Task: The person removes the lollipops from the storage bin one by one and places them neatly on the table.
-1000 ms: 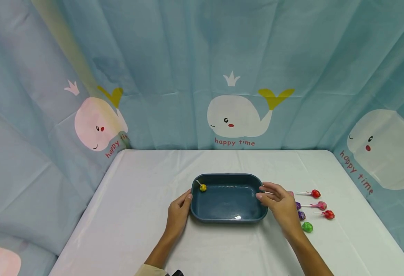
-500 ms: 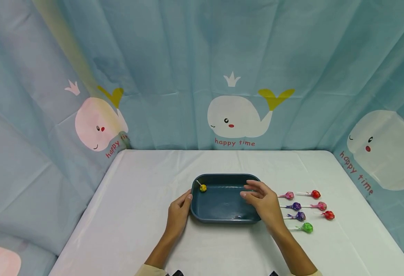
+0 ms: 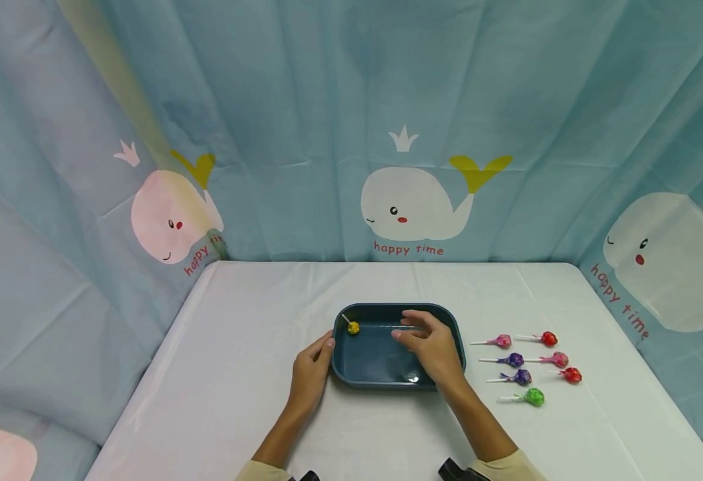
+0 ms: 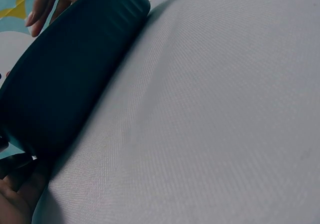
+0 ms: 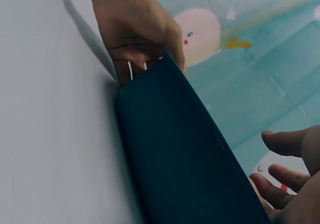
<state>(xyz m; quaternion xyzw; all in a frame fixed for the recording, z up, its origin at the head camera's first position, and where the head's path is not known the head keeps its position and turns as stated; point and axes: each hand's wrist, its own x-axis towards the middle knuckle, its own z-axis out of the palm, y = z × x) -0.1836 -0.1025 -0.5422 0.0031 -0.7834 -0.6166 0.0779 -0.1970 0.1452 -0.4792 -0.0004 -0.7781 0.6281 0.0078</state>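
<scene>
A dark blue rectangular tray (image 3: 381, 385) stands on the white-covered table, with one yellow lollipop (image 3: 354, 328) in its far left corner. My left hand (image 3: 309, 381) grips the tray's left end, thumb at the rim and fingers against the outer wall. Over the tray's right half is my right hand (image 3: 438, 353), fingers loosely bent and apart, with nothing between them. In the right wrist view, the thumb and fingers of the right hand (image 5: 295, 176) are spread above the tray's rim. The left wrist view shows mostly the tray's outer side (image 4: 70, 69).
Several wrapped lollipops lie right of the tray: pink (image 3: 503, 341), red (image 3: 549, 339), purple (image 3: 515, 359), another purple (image 3: 523, 377), another pink (image 3: 560, 359), another red (image 3: 572, 375) and green (image 3: 534, 397). A blue whale-print curtain (image 3: 303, 200) hangs behind the table.
My right hand has moved left from the tray's right end to over its interior, uncovering the lollipops on the right. The left hand, tray and yellow lollipop have stayed in place.
</scene>
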